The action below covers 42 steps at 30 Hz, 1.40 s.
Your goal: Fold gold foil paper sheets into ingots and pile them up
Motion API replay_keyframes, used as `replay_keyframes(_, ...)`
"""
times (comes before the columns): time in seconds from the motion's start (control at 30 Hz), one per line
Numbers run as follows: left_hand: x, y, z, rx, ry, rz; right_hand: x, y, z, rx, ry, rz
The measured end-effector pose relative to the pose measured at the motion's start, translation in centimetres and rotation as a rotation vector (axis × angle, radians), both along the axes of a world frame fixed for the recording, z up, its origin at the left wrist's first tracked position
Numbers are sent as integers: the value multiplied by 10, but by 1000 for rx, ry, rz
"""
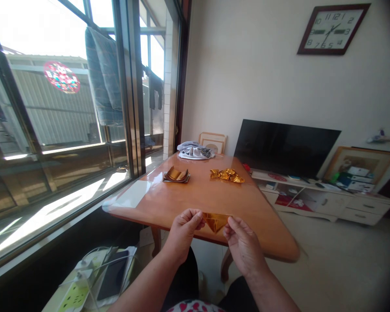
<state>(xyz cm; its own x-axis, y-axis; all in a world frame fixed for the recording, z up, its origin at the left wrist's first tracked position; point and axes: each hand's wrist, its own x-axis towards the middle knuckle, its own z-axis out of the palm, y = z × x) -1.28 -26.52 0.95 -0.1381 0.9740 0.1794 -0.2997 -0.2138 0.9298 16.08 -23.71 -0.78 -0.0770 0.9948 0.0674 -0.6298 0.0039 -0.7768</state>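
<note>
A folded piece of gold foil paper [216,222] is stretched between my hands above the table's near edge, its lower side coming to a point. My left hand [189,225] pinches its left corner between thumb and fingers. The right corner is pinched by my right hand [242,238]. Beyond them on the wooden table [195,199] lies a stack of gold paper sheets [176,174], curled upward at the edges. To the right of the stack sits a small heap of folded gold foil pieces [228,174].
Bundled cloth [195,150] sits at the table's far end. Tall windows [68,86] run along the left side. A power strip [74,297] and a dark phone-like slab [113,275] lie low at left. A television [286,147] stands behind, at right.
</note>
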Motion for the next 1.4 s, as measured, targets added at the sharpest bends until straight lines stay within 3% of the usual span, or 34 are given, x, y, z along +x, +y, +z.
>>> replay_keyframes(0.2, 6, 3, -2, 23, 58, 115, -3, -1, 0, 73, -134, -49)
replay_keyframes(0.47, -4, 11, -13, -80, 17, 74, 0, 0, 0, 108, -276, 29)
replay_keyframes(0.63, -2, 9, -7, -145, -116, 8, 3, 2, -4, 277, -488, -134)
replay_keyframes(0.73, -1, 8, -3, -170, -167, -3, 4, 4, -5, 311, -541, -162)
replay_keyframes(0.93, -6, 6, 1, -133, -61, 9, 7, 8, -8, 195, -469, -19)
replay_keyframes(1.13, -11, 6, -1, -87, 68, 62, 9, 12, -12, 87, -352, -103)
replay_keyframes(1.4, -14, 6, -6, 12, 207, 52, 4, 1, -2, 29, -220, 4)
